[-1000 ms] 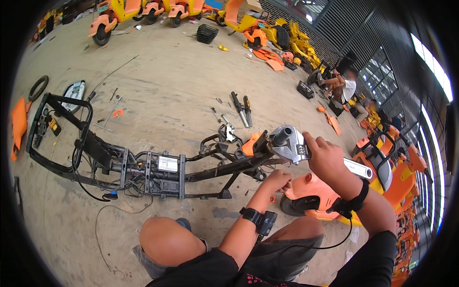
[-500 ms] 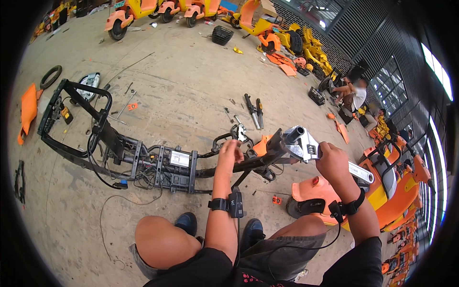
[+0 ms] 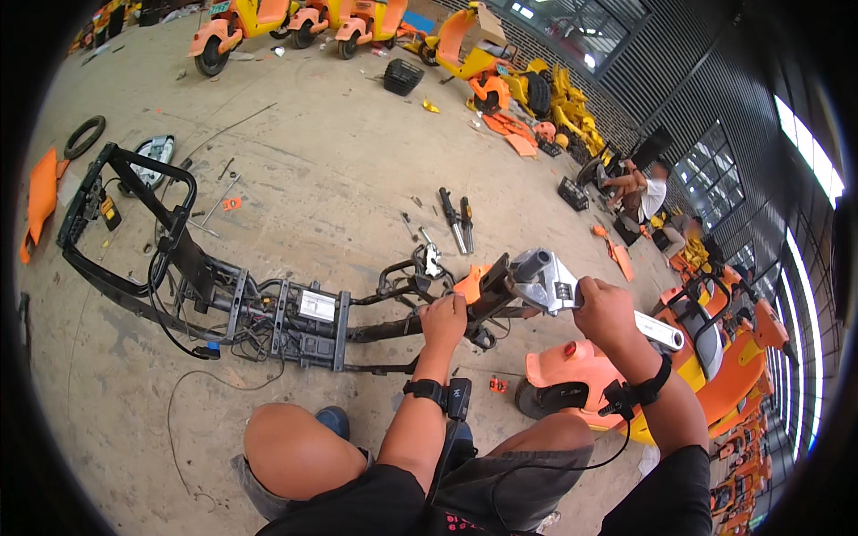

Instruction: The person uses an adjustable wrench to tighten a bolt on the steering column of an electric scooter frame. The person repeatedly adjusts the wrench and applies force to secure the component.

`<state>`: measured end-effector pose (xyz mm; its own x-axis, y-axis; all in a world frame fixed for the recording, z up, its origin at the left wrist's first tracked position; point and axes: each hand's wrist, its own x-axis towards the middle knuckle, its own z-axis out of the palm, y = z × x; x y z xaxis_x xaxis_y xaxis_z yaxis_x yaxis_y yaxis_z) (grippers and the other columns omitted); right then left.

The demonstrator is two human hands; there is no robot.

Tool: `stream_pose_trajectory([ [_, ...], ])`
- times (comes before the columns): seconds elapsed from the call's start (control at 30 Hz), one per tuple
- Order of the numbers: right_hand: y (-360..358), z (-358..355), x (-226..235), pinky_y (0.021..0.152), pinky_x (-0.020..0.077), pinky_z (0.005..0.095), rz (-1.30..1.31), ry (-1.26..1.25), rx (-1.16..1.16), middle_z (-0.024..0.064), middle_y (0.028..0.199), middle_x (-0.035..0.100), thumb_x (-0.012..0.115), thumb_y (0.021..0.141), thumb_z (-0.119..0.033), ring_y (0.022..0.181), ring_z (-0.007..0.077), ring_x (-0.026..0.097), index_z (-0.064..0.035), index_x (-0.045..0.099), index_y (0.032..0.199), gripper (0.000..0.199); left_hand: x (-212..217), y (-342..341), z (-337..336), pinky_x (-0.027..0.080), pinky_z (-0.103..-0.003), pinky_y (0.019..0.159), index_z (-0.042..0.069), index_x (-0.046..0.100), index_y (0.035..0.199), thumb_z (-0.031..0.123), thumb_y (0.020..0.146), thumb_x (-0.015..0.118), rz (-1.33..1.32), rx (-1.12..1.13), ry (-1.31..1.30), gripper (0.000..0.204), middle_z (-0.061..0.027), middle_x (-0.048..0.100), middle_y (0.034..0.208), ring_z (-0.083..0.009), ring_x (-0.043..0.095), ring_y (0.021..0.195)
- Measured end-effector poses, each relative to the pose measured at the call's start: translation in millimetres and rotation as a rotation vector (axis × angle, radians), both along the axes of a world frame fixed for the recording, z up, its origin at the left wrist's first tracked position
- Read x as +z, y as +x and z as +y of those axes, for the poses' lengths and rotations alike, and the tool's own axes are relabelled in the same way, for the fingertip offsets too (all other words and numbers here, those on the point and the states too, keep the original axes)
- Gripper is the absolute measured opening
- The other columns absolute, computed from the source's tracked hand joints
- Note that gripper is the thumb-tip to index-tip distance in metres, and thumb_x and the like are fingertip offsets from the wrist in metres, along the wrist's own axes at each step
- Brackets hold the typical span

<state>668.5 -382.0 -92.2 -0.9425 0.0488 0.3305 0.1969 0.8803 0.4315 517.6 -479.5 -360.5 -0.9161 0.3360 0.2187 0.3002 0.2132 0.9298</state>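
Right hand (image 3: 606, 314) clenched around wrench (image 3: 572, 299) handle, left hand (image 3: 444, 320) seemingly gripping frame (image 3: 268, 313) just beside.

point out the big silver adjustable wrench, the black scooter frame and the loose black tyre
big silver adjustable wrench (image 3: 552, 284), head view, on its jaw head
black stripped scooter frame (image 3: 192, 259), head view, on its sloping tube
loose black tyre (image 3: 85, 136), head view, on the rubber ring

Left hand (image 3: 444, 319) reaches forward with a closed grip; right hand (image 3: 606, 310) is fisted, wrist raised.

bare forearms, black wrist straps with small devices, thin black cable, dark shorts, blue shoe
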Motion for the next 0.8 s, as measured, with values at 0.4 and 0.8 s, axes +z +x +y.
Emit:
stream_pose_trajectory([
  [0.4, -0.8, 1.1, -1.3, 0.057, 0.0518, 0.0465, -0.037, -0.070, -0.041, 0.0118, 0.075, 0.066, 0.065, 0.075, -0.013, 0.064, 0.0353, 0.065, -0.0063, 0.058, 0.086, 0.015, 2.9, -1.8, 15.5, 0.047, -0.055, 0.082, -0.001, 0.073, 0.073, 0.041, 0.099, 0.043, -0.087, 0.096, -0.018, 0.057, -0.0249, 0.066, 0.071, -0.0432, 0.064, 0.077],
  [0.8, -2.8, 0.4, 3.9, 0.060, 0.0511, 0.0495, -0.093, -0.115, -0.075, 0.0144, 0.076, 0.066, 0.062, 0.076, -0.013, 0.067, 0.0396, 0.064, -0.0058, 0.057, 0.086, 0.013, -9.1, -8.3, 19.0, 0.051, -0.051, 0.073, 0.009, 0.078, 0.083, 0.045, 0.100, 0.041, -0.037, 0.046, -0.018, 0.054, -0.0213, 0.067, 0.071, -0.0420, 0.066, 0.074],
])
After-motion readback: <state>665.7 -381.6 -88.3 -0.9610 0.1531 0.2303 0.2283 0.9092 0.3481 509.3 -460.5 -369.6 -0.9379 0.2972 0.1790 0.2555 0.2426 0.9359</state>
